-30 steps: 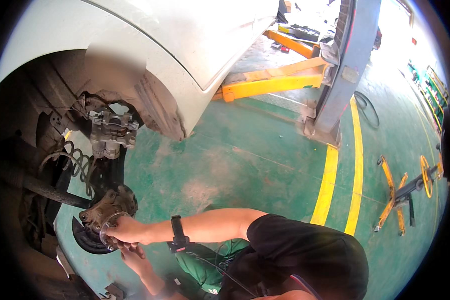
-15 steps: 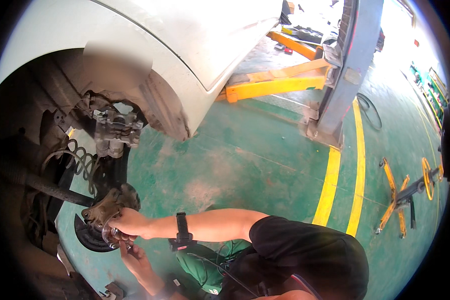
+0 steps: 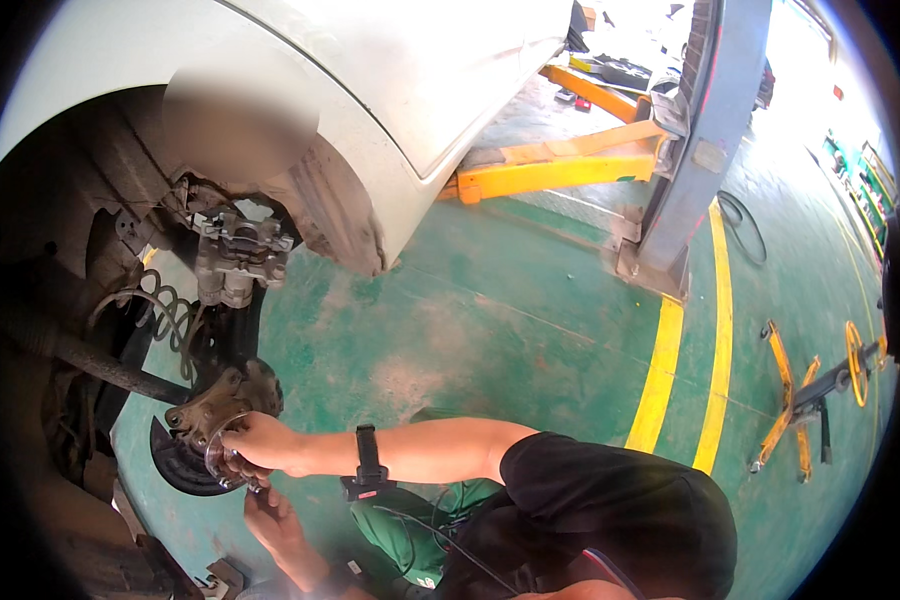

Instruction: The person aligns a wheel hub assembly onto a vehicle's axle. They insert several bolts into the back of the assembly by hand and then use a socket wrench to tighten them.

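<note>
My right hand [image 3: 260, 441], with a black band on its wrist, reaches in from the right. Its fingers are curled over the face of a wheel hub [image 3: 216, 458] with studs at its rim. Just below, my left hand [image 3: 274, 526] has its fingertips pinched together at the lower edge of the hub, by a stud; what they hold is too small to make out. Behind the hub sit a rusty steering knuckle [image 3: 210, 398] and a dark, round dust shield [image 3: 177, 468]. A brake caliper [image 3: 238, 262] hangs above, inside the wheel arch.
A drive shaft [image 3: 110, 370] runs in from the left below a coil spring [image 3: 173, 318]. The white car body [image 3: 390, 90] overhangs the work. Right of it stand a yellow lift arm [image 3: 555, 176], a grey lift post [image 3: 692, 150] and a yellow-legged stand [image 3: 798, 405].
The view has shifted slightly. My right hand stays on the hub, while my left fingertips have moved a little along its lower edge. More of the hub's rim now shows.
</note>
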Demonstrator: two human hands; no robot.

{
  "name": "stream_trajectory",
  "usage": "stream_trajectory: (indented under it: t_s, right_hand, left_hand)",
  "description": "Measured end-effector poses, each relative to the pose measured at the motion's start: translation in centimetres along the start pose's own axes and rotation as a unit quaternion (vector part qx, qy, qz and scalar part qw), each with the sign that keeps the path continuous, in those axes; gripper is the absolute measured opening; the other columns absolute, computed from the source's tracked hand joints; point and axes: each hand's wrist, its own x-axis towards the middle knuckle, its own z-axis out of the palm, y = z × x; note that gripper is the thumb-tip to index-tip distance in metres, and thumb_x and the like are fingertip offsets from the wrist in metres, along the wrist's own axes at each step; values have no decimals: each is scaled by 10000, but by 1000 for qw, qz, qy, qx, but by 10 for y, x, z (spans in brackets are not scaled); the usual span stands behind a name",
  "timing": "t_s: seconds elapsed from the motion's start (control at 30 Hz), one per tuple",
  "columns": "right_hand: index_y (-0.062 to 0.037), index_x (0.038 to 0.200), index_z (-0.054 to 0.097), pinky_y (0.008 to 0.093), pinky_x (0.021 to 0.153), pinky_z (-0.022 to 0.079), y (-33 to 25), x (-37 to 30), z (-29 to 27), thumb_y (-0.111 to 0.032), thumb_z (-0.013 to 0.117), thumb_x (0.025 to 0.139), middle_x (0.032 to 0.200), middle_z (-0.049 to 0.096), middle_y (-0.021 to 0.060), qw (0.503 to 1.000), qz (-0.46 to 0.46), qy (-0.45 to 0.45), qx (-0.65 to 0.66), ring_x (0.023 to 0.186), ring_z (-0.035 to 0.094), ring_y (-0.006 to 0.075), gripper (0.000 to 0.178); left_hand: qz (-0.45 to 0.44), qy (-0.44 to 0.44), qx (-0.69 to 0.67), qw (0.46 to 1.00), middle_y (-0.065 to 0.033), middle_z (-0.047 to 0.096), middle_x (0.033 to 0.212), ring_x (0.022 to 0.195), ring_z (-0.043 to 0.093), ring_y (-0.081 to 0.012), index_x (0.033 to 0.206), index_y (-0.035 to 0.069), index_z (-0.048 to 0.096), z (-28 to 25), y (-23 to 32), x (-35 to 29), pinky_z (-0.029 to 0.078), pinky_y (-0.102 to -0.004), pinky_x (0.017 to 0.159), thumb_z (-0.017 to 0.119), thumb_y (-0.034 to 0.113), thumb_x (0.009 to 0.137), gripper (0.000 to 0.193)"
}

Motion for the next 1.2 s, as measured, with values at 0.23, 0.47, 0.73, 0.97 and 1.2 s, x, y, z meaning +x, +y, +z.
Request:
stream_trajectory:
  t_s: [0.23, 0.47, 0.73, 0.97, 1.2]
  right_hand:
    - [-9, 947, 634, 271, 341, 381, 2, 2, 1, -166, 543, 916, 671, 596, 59, 999, 8, -11, -53, 470, 530, 119, 184]
    - [-23, 944, 654, 262, 425, 421, -8, 0, -4, -166, 557, 919, 726, 643, 67, 999, 39, -34, 15, 512, 550, 115, 175]
    - [-35, 970, 645, 265, 502, 470, -10, -9, -2, -167, 560, 927, 763, 630, 36, 998, 46, -32, -6, 616, 592, 123, 163]
    - [-35, 985, 628, 283, 534, 517, -15, -10, -8, -130, 504, 934, 779, 620, 48, 999, 30, -3, 19, 637, 600, 139, 164]
    - [-13, 1002, 626, 301, 555, 547, -13, -6, -2, -137, 521, 925, 795, 617, 53, 995, 76, -37, 50, 632, 604, 151, 180]
  left_hand:
    - [-6, -60, 24, 998, -54, 636, 883, 598, 488, -101, 1062, 56, 557, 19, 4, -10, 326, -209, 413, 444, 236, 1021, 216]
    - [22, 8, 9, 1000, -37, 603, 877, 629, 491, -110, 1050, 58, 555, 26, -3, -13, 345, -221, 428, 443, 230, 1020, 207]
    - [52, 41, -8, 998, -53, 610, 904, 652, 521, -115, 1062, 30, 555, 12, -5, -1, 365, -219, 452, 428, 172, 1019, 195]
    - [18, 21, 22, 999, -23, 598, 906, 707, 540, -121, 1079, 53, 549, 22, 1, -2, 391, -225, 473, 439, 196, 1008, 194]
    - [48, 30, 20, 998, -19, 603, 894, 703, 542, -116, 1069, 47, 557, 42, -3, -16, 384, -220, 475, 444, 179, 1003, 185]
